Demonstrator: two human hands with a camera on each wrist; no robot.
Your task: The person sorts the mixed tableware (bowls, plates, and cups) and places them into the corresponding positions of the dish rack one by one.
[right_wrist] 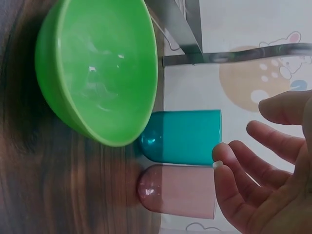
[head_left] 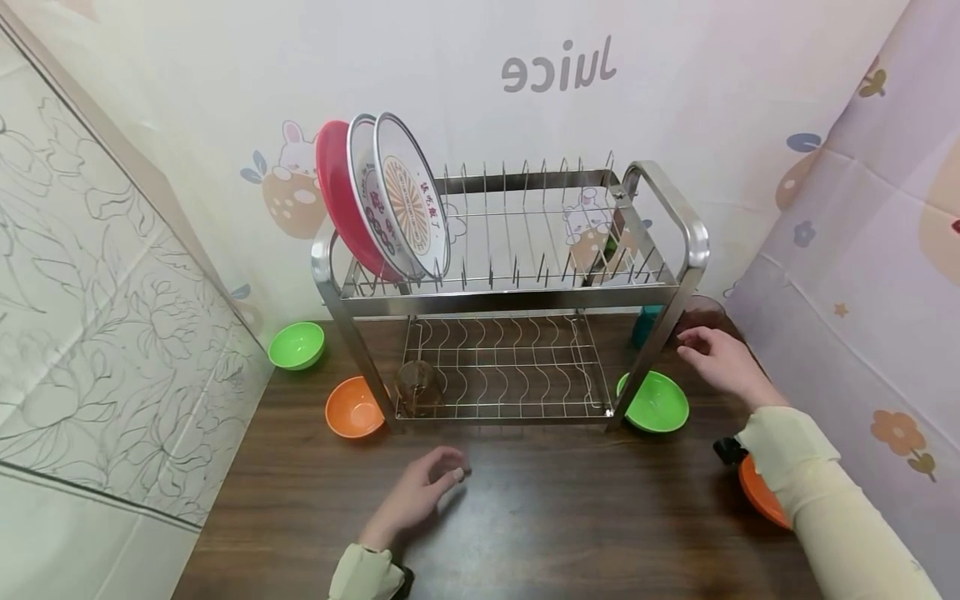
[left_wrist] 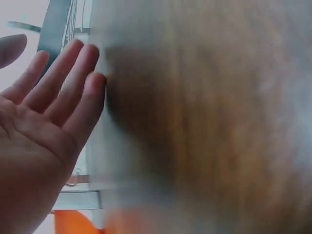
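My right hand [head_left: 722, 364] reaches along the right side of a metal two-tier dish rack [head_left: 510, 298], holding nothing. Its relaxed, slightly bent fingers are beside the rims of a teal cup [right_wrist: 190, 136] and a translucent pink cup [right_wrist: 187, 192] in the right wrist view. Closer to the camera there is a green bowl [right_wrist: 105, 68], by the rack's front right leg. My left hand [head_left: 418, 492], also empty, hovers low over the wooden table [head_left: 562, 517] in front of the rack. Its fingers are extended and loose in the left wrist view [left_wrist: 58, 92].
Upper tier, left end: a red plate [head_left: 337, 196] and two white patterned plates [head_left: 408, 200] stand on edge. A brown transparent cup [head_left: 418, 387] sits on the lower tier. A green bowl [head_left: 297, 346] and orange bowl [head_left: 354, 408] lie left; another orange dish [head_left: 761, 492] is under the right forearm.
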